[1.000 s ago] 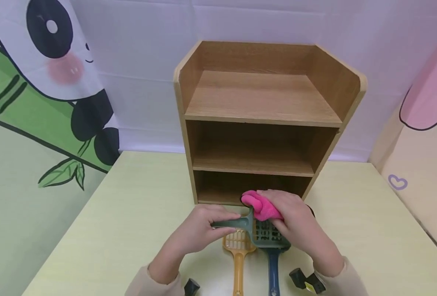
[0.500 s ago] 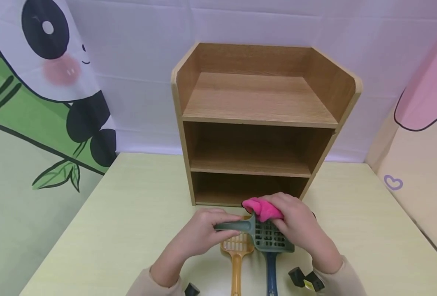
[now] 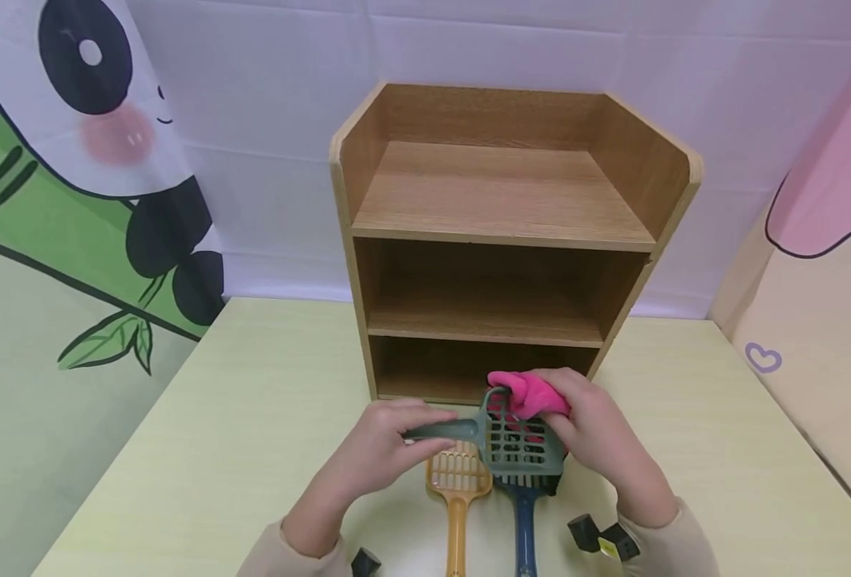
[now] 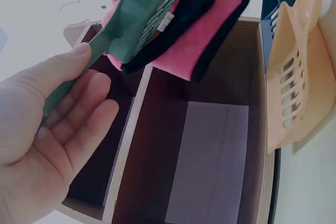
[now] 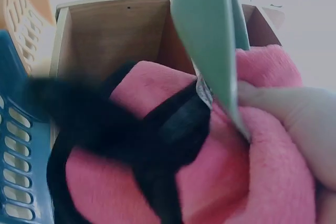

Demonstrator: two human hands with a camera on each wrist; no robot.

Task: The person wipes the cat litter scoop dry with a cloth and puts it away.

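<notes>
My left hand [image 3: 378, 445] pinches the handle of a grey-green slotted litter scoop [image 3: 522, 453], thumb on one side and fingers on the other. The scoop is raised above the table, its head pointing right. My right hand [image 3: 591, 421] grips a bunched pink cloth [image 3: 537, 394] with black edging against the far rim of the scoop's head. Pink shows through the slots, and the left wrist view has the cloth [image 4: 181, 56] hanging behind the head. In the right wrist view the scoop's side [image 5: 207, 40] stands upright against the cloth [image 5: 226, 182].
Under the raised scoop, an orange slotted scoop [image 3: 457, 521] and a dark blue one [image 3: 525, 529] lie side by side on the pale table [image 3: 252, 417], handles toward me. Behind them stands a wooden shelf unit [image 3: 505, 239]. A lilac printed cloth backdrop [image 3: 274, 160] hangs behind.
The right hand and pink cloth have shifted right and slightly up along the scoop's rim. The green scoop has moved a little left and up, and its slots show more openly.
</notes>
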